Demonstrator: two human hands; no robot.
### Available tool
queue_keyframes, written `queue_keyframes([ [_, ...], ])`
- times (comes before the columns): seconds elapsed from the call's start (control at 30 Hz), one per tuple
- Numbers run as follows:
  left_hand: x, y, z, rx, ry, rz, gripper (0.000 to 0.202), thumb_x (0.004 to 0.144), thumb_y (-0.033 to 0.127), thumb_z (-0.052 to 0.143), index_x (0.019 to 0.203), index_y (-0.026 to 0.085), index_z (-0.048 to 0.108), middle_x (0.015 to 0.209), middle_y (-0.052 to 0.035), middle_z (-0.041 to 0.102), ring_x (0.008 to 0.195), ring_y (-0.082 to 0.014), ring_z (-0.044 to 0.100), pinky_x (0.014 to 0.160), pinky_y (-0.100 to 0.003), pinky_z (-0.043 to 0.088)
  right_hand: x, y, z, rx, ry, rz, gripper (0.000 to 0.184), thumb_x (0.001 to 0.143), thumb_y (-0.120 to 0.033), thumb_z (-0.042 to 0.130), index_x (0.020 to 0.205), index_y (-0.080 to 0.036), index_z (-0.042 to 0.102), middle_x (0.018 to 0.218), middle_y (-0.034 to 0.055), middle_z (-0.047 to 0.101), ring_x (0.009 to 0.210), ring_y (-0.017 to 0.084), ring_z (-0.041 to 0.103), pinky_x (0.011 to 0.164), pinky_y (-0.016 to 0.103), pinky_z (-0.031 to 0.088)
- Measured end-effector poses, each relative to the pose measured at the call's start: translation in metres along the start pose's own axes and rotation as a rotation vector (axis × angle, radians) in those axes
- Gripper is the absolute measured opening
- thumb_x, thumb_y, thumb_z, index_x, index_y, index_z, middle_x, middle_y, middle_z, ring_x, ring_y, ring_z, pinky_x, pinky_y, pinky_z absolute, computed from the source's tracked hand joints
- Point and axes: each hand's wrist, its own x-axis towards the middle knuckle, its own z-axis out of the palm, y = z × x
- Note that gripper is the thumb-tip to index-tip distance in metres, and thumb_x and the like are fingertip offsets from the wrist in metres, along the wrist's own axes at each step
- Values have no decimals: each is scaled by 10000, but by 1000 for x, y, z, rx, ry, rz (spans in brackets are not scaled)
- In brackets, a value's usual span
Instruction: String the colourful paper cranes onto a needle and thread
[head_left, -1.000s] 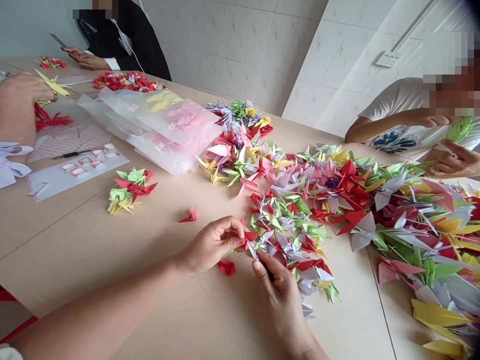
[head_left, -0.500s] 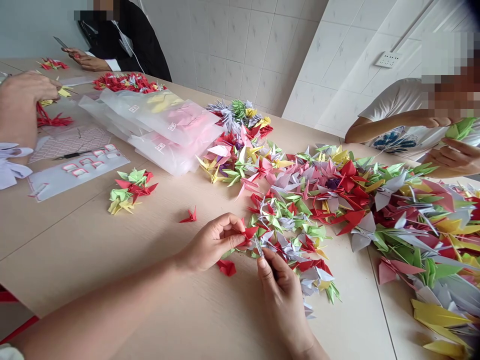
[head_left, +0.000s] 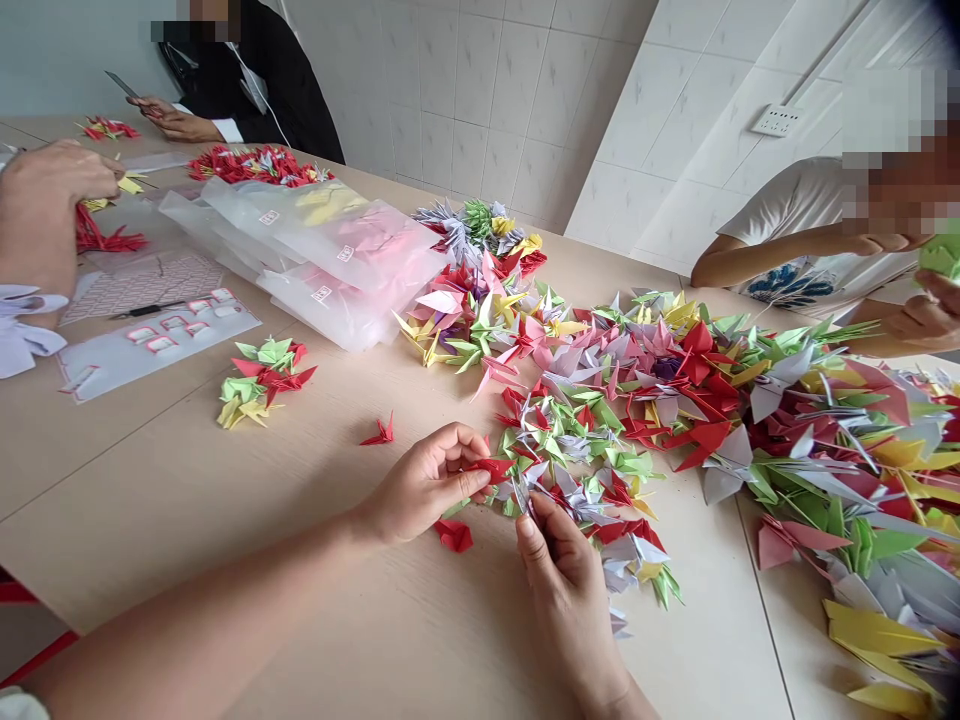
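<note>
Left hand and right hand close together, fingers pinched, wrists low.

The scene is being viewed through a single head-worn camera, which is being pointed forward and down across the table. The left hand and right hand are being framed close up, low in the view, while the tiled wall is being caught farther off.

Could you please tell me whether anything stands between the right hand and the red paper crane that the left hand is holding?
Only a white paper crane at the fingertips of the right hand lies between that hand and the red paper crane in the left hand.
</note>
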Motion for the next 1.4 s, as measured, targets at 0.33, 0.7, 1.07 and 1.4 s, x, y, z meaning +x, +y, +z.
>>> queue_keyframes([
  [0.33, -1, 1, 2, 13, -1, -8, 110, 822, 258, 548, 882, 184, 492, 825, -12, 575, 751, -121, 560, 653, -236, 424, -1, 3, 1, 38, 29, -33, 288, 862, -382, 492, 1024, -161, 579, 616, -34, 392, 531, 98, 319, 476, 208, 296],
  [0.7, -1, 2, 2, 44, 35, 6, 127, 826, 270, 511, 917, 181, 505, 857, -28, 567, 737, -129, 529, 657, -252, 423, 4, 1, 0, -193, 5, -96, 300, 874, -387, 472, 1026, -164, 603, 694, 15, 562, 736, 184, 529, 607, 241, 397],
  [1.07, -1, 0, 1, 54, 6, -3, 131, 840, 236, 491, 961, 190, 511, 923, -34, 567, 773, -124, 520, 676, -246, 410, 3, 3, 1, -237, -32, -97, 279, 873, -384, 474, 990, -176, 619, 713, 10, 572, 742, 183, 535, 634, 243, 398],
  [1.4, -1, -2, 3, -2, 7, -11, 134, 831, 248, 499, 954, 197, 503, 906, -35, 564, 738, -130, 540, 660, -265, 433, 3, 2, 1, -222, 2, -108, 265, 864, -385, 478, 851, -167, 629, 655, 12, 550, 711, 185, 532, 617, 248, 407],
])
